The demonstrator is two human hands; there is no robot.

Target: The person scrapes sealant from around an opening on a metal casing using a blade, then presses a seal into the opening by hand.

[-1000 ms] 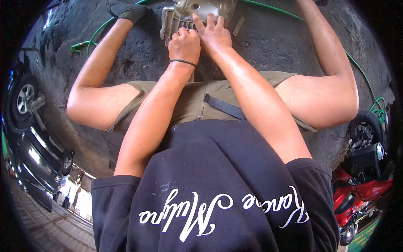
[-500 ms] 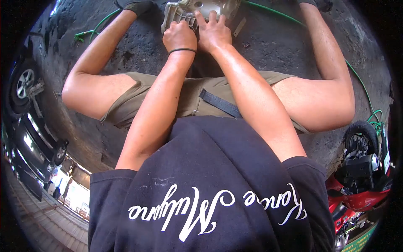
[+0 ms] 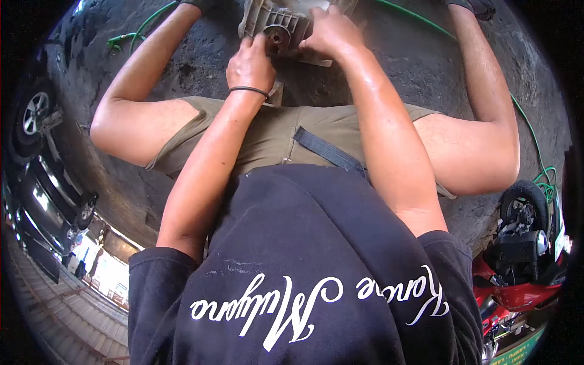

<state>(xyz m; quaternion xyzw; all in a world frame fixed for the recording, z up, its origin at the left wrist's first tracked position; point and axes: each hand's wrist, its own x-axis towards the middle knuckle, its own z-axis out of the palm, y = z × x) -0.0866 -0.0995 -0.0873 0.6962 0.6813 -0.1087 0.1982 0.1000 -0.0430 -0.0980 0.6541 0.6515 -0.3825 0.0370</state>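
Cast-metal ribbed housing [image 3: 291, 23], top centre: left hand [image 3: 250, 66], fingers bent, at its circular flange [image 3: 277, 38]; right hand [image 3: 334, 35] over it, grips indeterminable.

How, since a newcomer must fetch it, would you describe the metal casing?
Find the person's bare legs spread around dark floor. Between them, at the picture's top, sits the metal casing. Unlike the thin green hose, it is chunky, grey and ribbed, with a dark round end beside the left hand.
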